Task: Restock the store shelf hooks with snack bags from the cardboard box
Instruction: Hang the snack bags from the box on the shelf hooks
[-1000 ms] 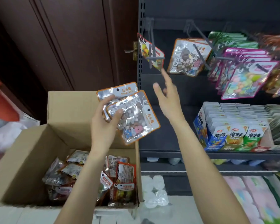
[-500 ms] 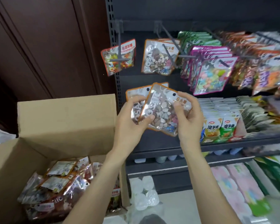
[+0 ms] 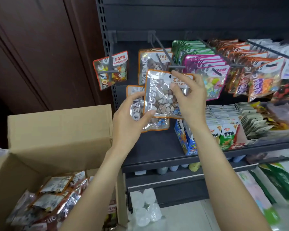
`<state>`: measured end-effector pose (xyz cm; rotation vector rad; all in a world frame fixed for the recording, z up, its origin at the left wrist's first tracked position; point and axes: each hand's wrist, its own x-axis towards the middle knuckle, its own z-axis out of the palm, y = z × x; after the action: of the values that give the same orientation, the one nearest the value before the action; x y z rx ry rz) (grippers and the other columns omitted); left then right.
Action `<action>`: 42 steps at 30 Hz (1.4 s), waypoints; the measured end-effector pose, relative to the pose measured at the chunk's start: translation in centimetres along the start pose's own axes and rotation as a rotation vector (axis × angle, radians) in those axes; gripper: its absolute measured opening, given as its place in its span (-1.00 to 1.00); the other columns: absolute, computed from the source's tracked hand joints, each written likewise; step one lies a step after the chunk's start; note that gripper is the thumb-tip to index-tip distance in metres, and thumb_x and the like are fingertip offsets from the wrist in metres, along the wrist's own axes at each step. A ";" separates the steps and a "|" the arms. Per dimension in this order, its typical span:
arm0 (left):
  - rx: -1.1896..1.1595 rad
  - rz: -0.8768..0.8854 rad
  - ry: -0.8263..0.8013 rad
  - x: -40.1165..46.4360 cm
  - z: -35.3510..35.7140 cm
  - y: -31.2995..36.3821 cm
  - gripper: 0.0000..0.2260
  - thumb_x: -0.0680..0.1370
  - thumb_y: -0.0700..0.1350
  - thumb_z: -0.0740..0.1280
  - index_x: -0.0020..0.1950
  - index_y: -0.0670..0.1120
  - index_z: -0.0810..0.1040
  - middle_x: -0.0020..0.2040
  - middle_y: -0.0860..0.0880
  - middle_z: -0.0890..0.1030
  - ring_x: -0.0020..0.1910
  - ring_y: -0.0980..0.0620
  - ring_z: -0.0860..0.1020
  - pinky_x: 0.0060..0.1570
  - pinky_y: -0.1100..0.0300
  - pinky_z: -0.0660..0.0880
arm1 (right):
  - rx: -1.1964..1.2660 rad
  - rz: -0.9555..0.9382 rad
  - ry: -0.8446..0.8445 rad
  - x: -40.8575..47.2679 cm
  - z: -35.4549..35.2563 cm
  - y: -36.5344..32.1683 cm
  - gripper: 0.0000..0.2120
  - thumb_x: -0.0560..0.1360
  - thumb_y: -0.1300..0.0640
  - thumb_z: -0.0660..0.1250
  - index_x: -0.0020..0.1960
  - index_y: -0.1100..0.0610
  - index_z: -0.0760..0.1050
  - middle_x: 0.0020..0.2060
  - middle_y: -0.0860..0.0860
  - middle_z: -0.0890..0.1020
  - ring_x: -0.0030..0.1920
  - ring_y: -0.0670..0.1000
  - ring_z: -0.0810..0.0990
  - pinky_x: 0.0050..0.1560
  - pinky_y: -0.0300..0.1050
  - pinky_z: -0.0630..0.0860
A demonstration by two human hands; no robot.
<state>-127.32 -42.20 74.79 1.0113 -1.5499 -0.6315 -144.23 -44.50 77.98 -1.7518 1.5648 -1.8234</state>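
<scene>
Both hands clamp glossy, flat, orange-edged pebble-candy pouches: the right hand (image 3: pixel 189 99) pinches the front pouch (image 3: pixel 162 95), the left hand (image 3: pixel 129 120) grips the rear pouch (image 3: pixel 135 104).

rear bag (image 3: pixel 135 104) half hidden, right shelf (image 3: pixel 274 144) blurred

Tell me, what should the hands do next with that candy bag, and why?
Probably lift the front stone candy bag a little so its hang hole slides onto the hook tip. The right hand pinches the bag's top just below that hook, where a matching bag already hangs, while the left hand holds a second bag behind.
</scene>
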 end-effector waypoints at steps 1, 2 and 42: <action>0.005 -0.002 0.002 0.0 0.0 0.0 -0.62 0.46 -0.02 0.48 0.20 0.23 0.45 0.17 0.25 0.55 0.22 0.18 0.51 0.23 -0.02 0.47 | -0.019 -0.021 -0.004 0.2 0.0 0.0 -0.72 0.51 0.21 0.39 0.20 0.02 0.59 -0.04 -0.04 0.39 -0.07 -0.22 0.38 -0.15 -0.52 0.34; 0.012 -0.007 0.001 0.1 0.1 -0.2 -0.63 0.47 -0.03 0.48 0.20 0.21 0.45 0.18 0.26 0.55 0.23 0.20 0.49 0.24 0.00 0.46 | -0.037 -0.038 -0.001 0.4 0.2 0.0 -0.74 0.51 0.22 0.39 0.18 0.05 0.60 -0.02 -0.01 0.40 -0.04 -0.22 0.39 -0.13 -0.53 0.34; 0.189 -0.112 0.088 0.4 -3.0 -4.0 -0.60 0.48 -0.19 0.46 0.21 0.16 0.46 0.07 0.36 0.52 0.06 0.35 0.51 0.05 0.45 0.42 | -0.552 0.039 -0.219 6.2 8.0 6.5 -0.44 0.61 0.07 0.24 0.55 0.10 0.15 0.52 0.25 0.01 0.49 0.09 0.09 0.38 -0.28 0.22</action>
<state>-123.33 -44.09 72.38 1.2586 -1.5033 -0.5167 -142.99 -56.09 75.21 -2.0248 2.1195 -1.1914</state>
